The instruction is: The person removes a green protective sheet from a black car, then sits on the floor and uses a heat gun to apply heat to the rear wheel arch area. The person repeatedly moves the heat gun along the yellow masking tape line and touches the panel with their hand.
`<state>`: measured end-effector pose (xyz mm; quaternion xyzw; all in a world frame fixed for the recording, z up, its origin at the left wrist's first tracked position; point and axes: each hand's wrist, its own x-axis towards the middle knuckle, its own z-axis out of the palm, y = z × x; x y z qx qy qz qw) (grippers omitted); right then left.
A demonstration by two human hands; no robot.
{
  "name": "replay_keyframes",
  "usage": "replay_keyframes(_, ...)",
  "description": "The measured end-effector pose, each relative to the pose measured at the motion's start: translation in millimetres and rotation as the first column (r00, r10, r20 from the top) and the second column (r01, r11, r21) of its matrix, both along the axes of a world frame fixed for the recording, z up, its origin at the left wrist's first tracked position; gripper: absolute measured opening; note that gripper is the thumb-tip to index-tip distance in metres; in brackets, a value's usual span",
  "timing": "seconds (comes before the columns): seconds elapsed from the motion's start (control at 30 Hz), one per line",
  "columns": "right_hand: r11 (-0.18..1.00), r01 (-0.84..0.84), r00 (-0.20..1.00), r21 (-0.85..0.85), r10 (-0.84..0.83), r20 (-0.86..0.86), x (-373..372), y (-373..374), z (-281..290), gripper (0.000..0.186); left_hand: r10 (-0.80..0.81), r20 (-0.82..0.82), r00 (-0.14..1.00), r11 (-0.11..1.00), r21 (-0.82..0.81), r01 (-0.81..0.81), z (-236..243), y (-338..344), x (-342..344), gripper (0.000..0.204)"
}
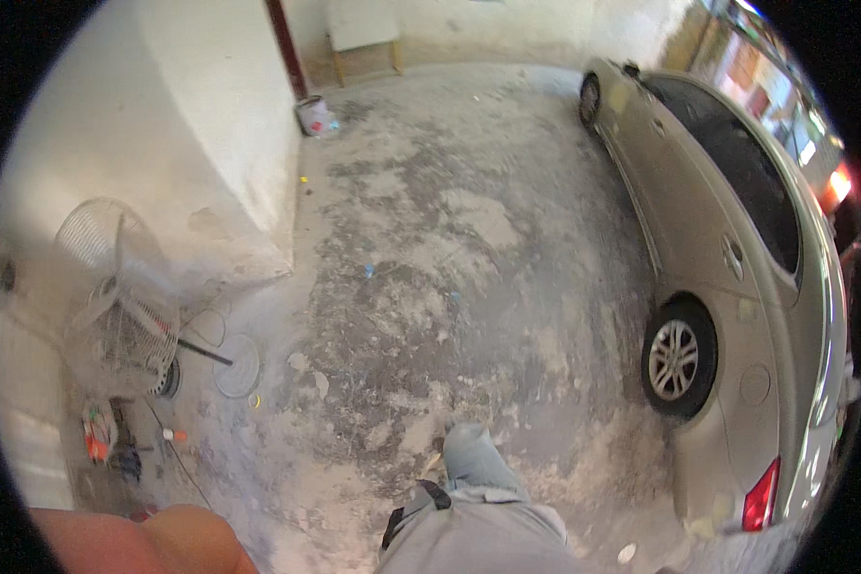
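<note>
Neither of my hands shows in the picture. Bare skin of my left arm point(153, 540) crosses the lower left corner, and its hand is out of sight. Nothing of my right arm can be seen. Below me are my grey clothes point(488, 536), with one leg point(478, 459) forward on the floor and a black strap point(435, 495) at the side. Nearest to my left arm lie an orange and white item point(97, 430) and a dark item beside it, too small to name.
A beige car point(717, 239) stands along the right side. At left is a wire-caged fan point(120, 316) with a round base point(236, 365); a thin cable point(177, 450) trails nearby. A bucket point(313, 117) sits by the wall corner point(287, 258). The concrete floor point(488, 220) is stained.
</note>
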<state>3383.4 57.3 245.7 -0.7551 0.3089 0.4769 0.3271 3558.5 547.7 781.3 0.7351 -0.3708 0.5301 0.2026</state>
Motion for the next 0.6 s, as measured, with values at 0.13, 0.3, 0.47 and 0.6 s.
replay_keyframes(0.13,0.990,0.142,0.990,0.023,-0.142,0.007,98,49,4,0.055,-0.010,-0.031,0.999,0.999,0.032,0.010,-17,21,124,0.027)
replay_keyframes(0.3,0.955,0.290,0.956,0.063,-0.292,0.020,239,96,-7,0.060,0.213,-0.257,0.942,0.976,0.013,-0.217,-62,73,290,0.026)
replay_keyframes(0.47,0.857,0.492,0.862,0.153,-0.504,0.052,378,146,2,0.066,0.360,-0.740,0.568,0.818,-0.042,-0.573,-195,149,419,0.020)
replay_keyframes(0.6,0.674,0.690,0.700,0.263,-0.714,-0.007,459,195,11,0.070,0.287,-0.923,0.255,0.738,0.044,-0.673,-322,211,462,0.024)
